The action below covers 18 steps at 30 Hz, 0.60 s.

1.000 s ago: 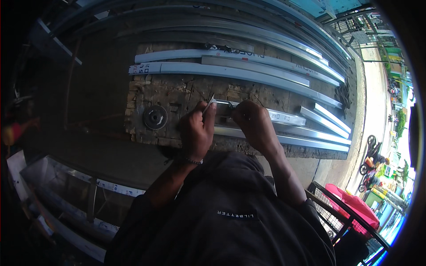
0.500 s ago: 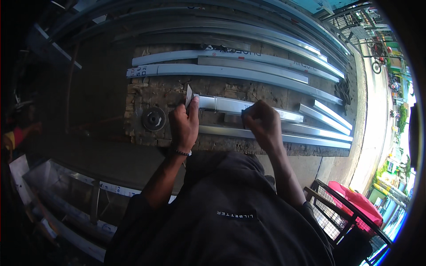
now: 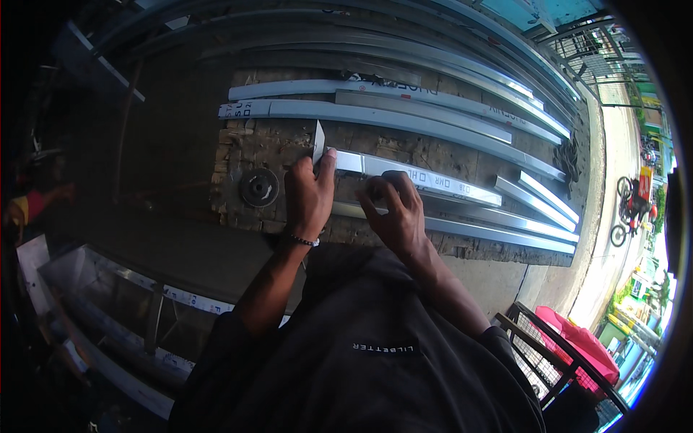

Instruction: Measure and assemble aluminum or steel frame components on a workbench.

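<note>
My left hand (image 3: 309, 195) is closed at the left end of a short silver metal bar (image 3: 440, 179), its thumb pressed on that end. A thin, pointed metal piece (image 3: 318, 141) stands up beside the thumb; whether it belongs to the bar or is separate, I cannot tell. Printed film covers most of the bar, and its left end is bare and shiny. Along the bar's near side, my right hand (image 3: 397, 215) has bent fingers, thumb and index tips close together. Anything pinched between them is too small to make out.
A round dark disc (image 3: 258, 187) lies left of my left hand on the worn wooden bench (image 3: 289, 141). Several long metal bars (image 3: 404, 119) lie beyond, and shorter offcuts (image 3: 538, 204) at the right. A motorcycle (image 3: 632, 209) is on the street.
My right hand has moved left along the bar, toward my left hand, and its fingers have loosened from a tighter curl. The left hand keeps its hold while the view shifts slightly.
</note>
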Tool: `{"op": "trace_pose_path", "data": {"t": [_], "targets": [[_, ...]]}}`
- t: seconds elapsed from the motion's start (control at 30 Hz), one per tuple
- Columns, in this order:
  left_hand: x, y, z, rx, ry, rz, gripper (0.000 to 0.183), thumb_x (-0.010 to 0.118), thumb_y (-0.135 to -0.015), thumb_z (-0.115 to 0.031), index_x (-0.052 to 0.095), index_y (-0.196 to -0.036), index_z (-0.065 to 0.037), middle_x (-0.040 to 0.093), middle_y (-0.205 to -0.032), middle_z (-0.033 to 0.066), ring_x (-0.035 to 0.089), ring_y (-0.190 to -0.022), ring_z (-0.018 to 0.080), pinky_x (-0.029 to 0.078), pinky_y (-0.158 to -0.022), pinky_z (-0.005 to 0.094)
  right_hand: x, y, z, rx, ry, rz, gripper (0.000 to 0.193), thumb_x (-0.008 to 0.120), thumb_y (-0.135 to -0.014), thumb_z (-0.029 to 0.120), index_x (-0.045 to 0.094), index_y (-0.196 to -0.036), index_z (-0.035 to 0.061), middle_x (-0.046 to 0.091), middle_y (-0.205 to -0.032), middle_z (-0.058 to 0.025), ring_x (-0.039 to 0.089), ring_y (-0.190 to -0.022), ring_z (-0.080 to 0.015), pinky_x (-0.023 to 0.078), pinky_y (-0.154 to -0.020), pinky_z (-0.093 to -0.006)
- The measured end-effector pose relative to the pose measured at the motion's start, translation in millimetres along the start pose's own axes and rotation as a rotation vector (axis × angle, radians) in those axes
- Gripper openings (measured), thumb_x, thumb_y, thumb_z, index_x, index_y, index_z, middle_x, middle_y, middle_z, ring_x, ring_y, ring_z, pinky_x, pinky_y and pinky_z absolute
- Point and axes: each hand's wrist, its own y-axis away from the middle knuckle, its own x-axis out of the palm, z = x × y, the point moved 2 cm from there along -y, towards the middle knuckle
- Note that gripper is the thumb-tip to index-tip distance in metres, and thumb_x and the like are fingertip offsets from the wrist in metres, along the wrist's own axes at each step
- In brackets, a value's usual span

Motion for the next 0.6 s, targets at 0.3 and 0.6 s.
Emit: {"op": "trace_pose_path", "data": {"t": [0.3,0.6], "targets": [[-2.4,-6.1,-8.5,0.008,-0.023,0.055,0.044,0.061,-0.1,-0.029,0.06,-0.075,0.008,0.06,-0.065,0.0242,0.064,-0.061,0.0377,0.044,-0.058,0.0451,1.6,-12.3,-13.4,-0.266,0.155,-0.089,0.024,0.077,-0.079,0.002,0.068,-0.101,0.0033,0.062,-0.095,-0.0098,0.063,-0.081,-0.025,0.048,-0.07,-0.0376],[-3.0,-6.4,-14.0,0.03,-0.022,0.043,0.043,0.061,-0.1,-0.029,0.062,-0.079,0.009,0.062,-0.069,0.026,0.066,-0.066,0.0393,0.046,-0.061,0.0453,-3.3,-14.9,-16.3,-0.388,0.136,-0.028,0.03,0.074,-0.075,-0.002,0.07,-0.104,0.0054,0.062,-0.097,-0.0069,0.063,-0.079,-0.0225,0.044,-0.07,-0.0365]]}}
